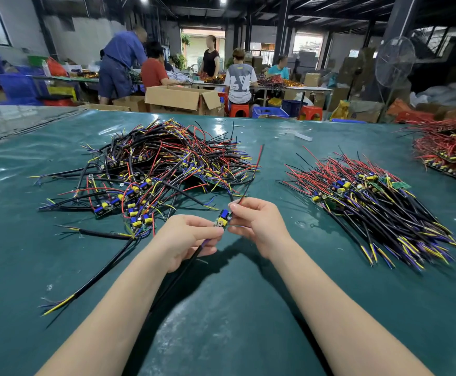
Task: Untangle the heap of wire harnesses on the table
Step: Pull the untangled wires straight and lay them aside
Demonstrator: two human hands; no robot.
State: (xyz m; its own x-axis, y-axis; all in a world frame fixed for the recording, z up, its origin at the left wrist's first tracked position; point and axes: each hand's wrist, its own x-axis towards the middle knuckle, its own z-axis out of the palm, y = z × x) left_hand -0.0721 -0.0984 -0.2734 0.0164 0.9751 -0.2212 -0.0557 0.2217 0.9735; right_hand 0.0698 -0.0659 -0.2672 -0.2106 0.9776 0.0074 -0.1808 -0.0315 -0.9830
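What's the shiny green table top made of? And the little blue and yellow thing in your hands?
The shiny teal-green table cover looks like soft plastic sheeting, maybe vinyl: it is glossy, shows bright reflections and ripples. The small circuit board with blue and yellow parts, pinched between the left hand and right hand, seems a stiff greenish board carrying hard, plastic-looking parts.

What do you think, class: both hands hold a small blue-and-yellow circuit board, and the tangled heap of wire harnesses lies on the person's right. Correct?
No. The head view shows the tangled heap of black, red and yellow wire harnesses on the person's left, not right. The left hand and right hand do hold the small blue-and-yellow circuit board.
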